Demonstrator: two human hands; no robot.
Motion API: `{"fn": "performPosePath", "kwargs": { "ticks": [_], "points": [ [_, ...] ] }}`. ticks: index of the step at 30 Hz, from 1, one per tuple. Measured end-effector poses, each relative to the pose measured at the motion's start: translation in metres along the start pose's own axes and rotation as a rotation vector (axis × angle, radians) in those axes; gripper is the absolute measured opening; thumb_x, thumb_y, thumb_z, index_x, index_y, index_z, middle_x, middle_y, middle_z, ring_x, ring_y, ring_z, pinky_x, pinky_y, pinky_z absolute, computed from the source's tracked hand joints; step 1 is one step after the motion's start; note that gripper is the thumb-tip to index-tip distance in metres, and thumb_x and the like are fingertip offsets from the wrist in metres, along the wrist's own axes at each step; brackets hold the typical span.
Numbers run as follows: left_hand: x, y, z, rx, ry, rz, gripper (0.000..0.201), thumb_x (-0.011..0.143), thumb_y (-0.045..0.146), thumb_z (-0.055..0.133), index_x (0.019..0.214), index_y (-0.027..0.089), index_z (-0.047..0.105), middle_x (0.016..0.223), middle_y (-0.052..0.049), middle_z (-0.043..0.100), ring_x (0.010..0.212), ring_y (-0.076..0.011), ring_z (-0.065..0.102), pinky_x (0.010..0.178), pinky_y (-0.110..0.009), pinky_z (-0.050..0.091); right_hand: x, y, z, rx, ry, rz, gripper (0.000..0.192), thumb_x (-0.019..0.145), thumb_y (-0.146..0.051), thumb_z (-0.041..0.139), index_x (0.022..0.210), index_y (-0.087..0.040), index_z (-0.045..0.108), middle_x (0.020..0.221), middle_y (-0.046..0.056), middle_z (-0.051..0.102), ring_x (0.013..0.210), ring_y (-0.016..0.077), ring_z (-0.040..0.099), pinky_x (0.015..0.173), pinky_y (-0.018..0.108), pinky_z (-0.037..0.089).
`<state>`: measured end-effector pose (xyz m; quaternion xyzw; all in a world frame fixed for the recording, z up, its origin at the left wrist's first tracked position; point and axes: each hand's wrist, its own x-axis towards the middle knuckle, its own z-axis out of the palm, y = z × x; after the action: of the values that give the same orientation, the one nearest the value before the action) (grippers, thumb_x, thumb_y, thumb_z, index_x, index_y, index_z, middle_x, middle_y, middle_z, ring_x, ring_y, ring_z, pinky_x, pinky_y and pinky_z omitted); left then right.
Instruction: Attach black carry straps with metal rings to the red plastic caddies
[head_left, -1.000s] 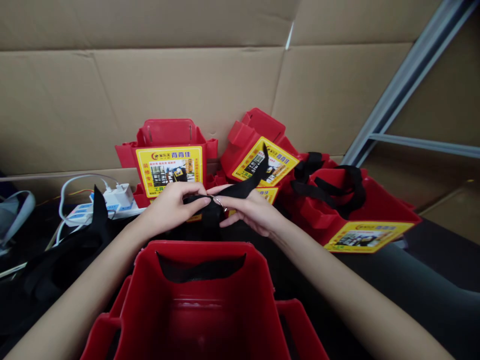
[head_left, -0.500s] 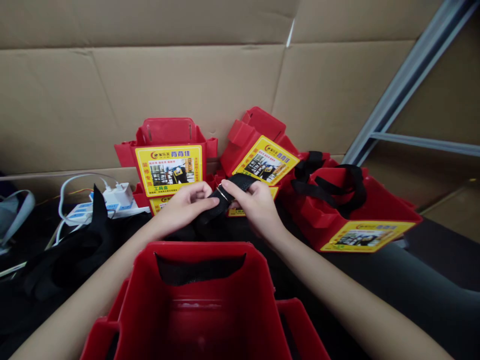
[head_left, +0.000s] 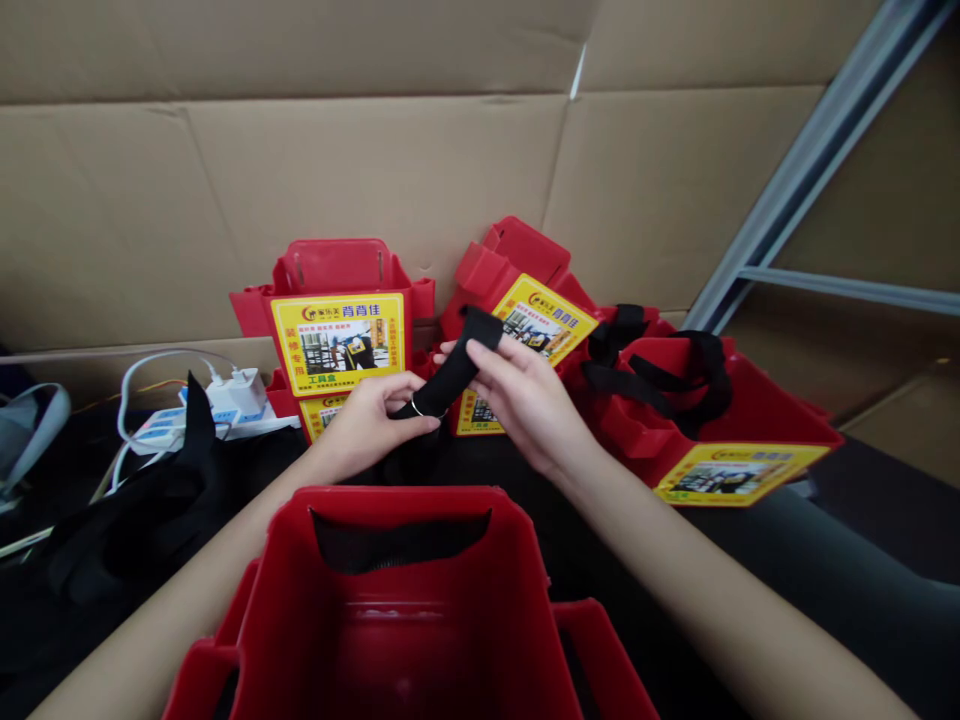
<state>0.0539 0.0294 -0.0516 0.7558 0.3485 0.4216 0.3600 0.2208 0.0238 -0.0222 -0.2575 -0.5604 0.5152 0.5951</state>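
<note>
A black webbing strap (head_left: 450, 378) runs between my two hands, just beyond the near red tool box. My left hand (head_left: 375, 415) pinches it beside a thin metal buckle (head_left: 420, 408). Higher up, my right hand (head_left: 521, 395) grips the strap close to its end, thumb on top. The near red tool box (head_left: 420, 640) stands open side up between my forearms. A length of black strap (head_left: 397, 543) passes through slots across its inner far wall. How that length joins the part in my hands is hidden behind the box's rim.
Red boxes with yellow labels, one upright (head_left: 341, 340) and one tilted (head_left: 525, 300), are stacked at the back. At the right lies a red box with black straps (head_left: 712, 400). Left are a power strip (head_left: 225, 410) and black straps (head_left: 135, 510). Cardboard (head_left: 360, 190) forms the back wall.
My right hand has shifted from the buckle toward the strap's end, its fingers now straighter. The strap end points up and shows more. My left hand stays at the buckle.
</note>
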Motion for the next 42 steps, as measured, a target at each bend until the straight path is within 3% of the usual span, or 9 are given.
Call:
{"fn": "performPosePath", "kwargs": {
  "ticks": [4,8,14,22,27,30,34,38,42],
  "points": [
    [0.000,-0.006,0.000,0.095,0.024,0.011,0.023,0.070,0.029,0.069,0.088,0.016,0.062,0.086,-0.003,0.067,0.081,-0.0173,0.062,0.078,-0.033,0.049,0.004,-0.007,-0.008,0.189,0.071,0.014,0.016,0.075,-0.032,0.063,0.077,-0.018,0.056,0.068,-0.002,0.064,0.066,0.0114,0.063,0.069,0.024,0.049],
    [0.001,-0.012,-0.002,0.146,0.143,0.036,0.021,0.073,0.031,0.065,0.088,0.017,0.063,0.090,-0.005,0.067,0.085,-0.0190,0.062,0.081,-0.035,0.049,0.002,-0.004,-0.009,-0.098,0.019,0.144,0.031,0.074,-0.039,0.063,0.058,-0.014,0.054,0.043,-0.004,0.050,0.046,0.0079,0.050,0.056,0.021,0.039],
    [0.002,-0.015,-0.004,0.159,0.319,0.073,0.027,0.072,0.020,0.062,0.098,0.018,0.055,0.088,-0.003,0.064,0.087,-0.0178,0.063,0.080,-0.030,0.050,-0.001,0.005,-0.007,-0.316,-0.012,0.259,0.018,0.064,-0.030,0.066,0.060,-0.012,0.066,0.060,-0.001,0.062,0.058,0.0089,0.050,0.061,0.022,0.035],
    [0.001,-0.007,-0.002,0.070,0.291,0.030,0.023,0.076,0.019,0.057,0.098,0.016,0.059,0.090,-0.005,0.067,0.079,-0.0161,0.065,0.077,-0.028,0.050,0.000,0.004,-0.009,-0.343,-0.109,0.335,0.018,0.065,-0.030,0.063,0.066,-0.013,0.068,0.071,0.003,0.066,0.072,0.0148,0.056,0.073,0.028,0.038],
    [0.001,-0.003,-0.001,-0.038,0.285,-0.033,0.024,0.075,0.018,0.054,0.097,0.012,0.061,0.082,-0.005,0.069,0.081,-0.0171,0.065,0.073,-0.026,0.050,0.002,0.001,-0.007,-0.289,-0.172,0.215,0.009,0.062,-0.018,0.063,0.070,-0.014,0.063,0.070,-0.001,0.063,0.077,0.0131,0.057,0.078,0.027,0.040],
    [0.002,0.000,-0.003,-0.107,0.265,-0.091,0.026,0.072,0.016,0.055,0.096,0.012,0.063,0.076,-0.004,0.069,0.077,-0.0159,0.065,0.069,-0.024,0.049,0.002,0.003,-0.008,-0.203,-0.173,0.175,0.009,0.064,-0.012,0.058,0.072,-0.015,0.056,0.065,-0.003,0.057,0.066,0.0088,0.054,0.070,0.023,0.041],
    [0.004,-0.001,-0.006,-0.199,0.250,-0.155,0.027,0.071,0.017,0.054,0.094,0.012,0.065,0.074,-0.002,0.069,0.070,-0.0139,0.064,0.067,-0.023,0.048,0.001,0.008,-0.006,-0.147,-0.249,0.263,0.010,0.072,-0.023,0.057,0.073,-0.015,0.052,0.057,-0.005,0.046,0.050,0.0046,0.039,0.051,0.018,0.034],
    [0.005,-0.002,-0.007,-0.255,0.252,-0.158,0.027,0.066,0.015,0.058,0.092,0.013,0.066,0.078,-0.002,0.070,0.078,-0.0141,0.063,0.074,-0.024,0.047,-0.001,0.008,-0.003,-0.144,-0.269,0.255,0.012,0.070,-0.023,0.060,0.075,-0.014,0.053,0.059,-0.005,0.044,0.051,0.0036,0.038,0.050,0.015,0.034],
    [0.004,0.002,-0.007,-0.284,0.251,-0.193,0.018,0.063,0.011,0.058,0.079,0.015,0.066,0.070,0.001,0.068,0.068,-0.0099,0.060,0.066,-0.018,0.045,-0.002,0.004,-0.003,-0.143,-0.219,0.235,0.007,0.070,-0.019,0.053,0.073,-0.016,0.047,0.058,-0.006,0.042,0.046,0.0026,0.036,0.041,0.013,0.026]
  ]
}}
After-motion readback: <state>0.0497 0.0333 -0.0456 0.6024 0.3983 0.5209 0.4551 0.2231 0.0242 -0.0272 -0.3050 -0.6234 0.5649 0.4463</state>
